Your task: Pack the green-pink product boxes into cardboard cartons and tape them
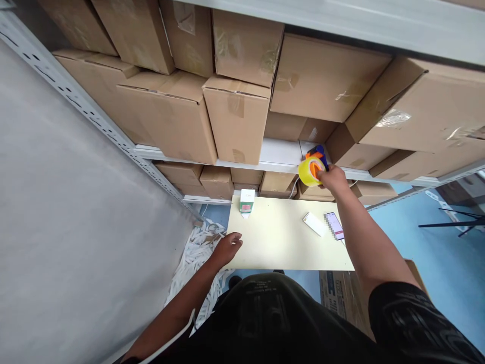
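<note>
I'm clasping the yellow tape dispenser [311,170] in my right hand [333,178] at the shelf [280,153] edge, while my left hand [228,247] is resting loosely curled, empty, on the table [278,240] corner.

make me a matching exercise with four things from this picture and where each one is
Things:
1. tape dispenser
2. small white and green box
3. phone
4. left hand

Places:
A. at the left edge of the table
B. held in the right hand, up at the shelf edge
C. standing upright near the table's far edge
D. lying flat on the table beside a flat white box

Pairs: 1-B, 2-C, 3-D, 4-A
</note>
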